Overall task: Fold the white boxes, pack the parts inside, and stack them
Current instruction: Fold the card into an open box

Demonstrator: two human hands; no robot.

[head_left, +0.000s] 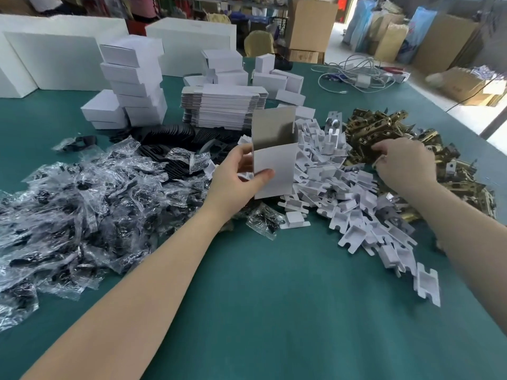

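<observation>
My left hand (236, 176) holds a folded white box (275, 163) upright above the table, thumb on its front face, top flap open and the grey inside showing. My right hand (403, 163) reaches into the heap of gold metal parts (384, 127) at the right, fingers curled down among them; whether it holds one I cannot tell. A heap of white card inserts (343, 193) lies between the two hands. Clear bags of black parts (82, 204) spread across the left. Closed white boxes (131, 80) stand stacked at the back left, beside a pile of flat box blanks (222, 105).
The table has a green cloth (274, 297), bare in front of me. Black flat parts (175, 135) lie behind the bags. White cables and a charger (359, 76) sit at the back right. Large white cartons (55, 58) and brown cardboard boxes (310, 23) stand behind.
</observation>
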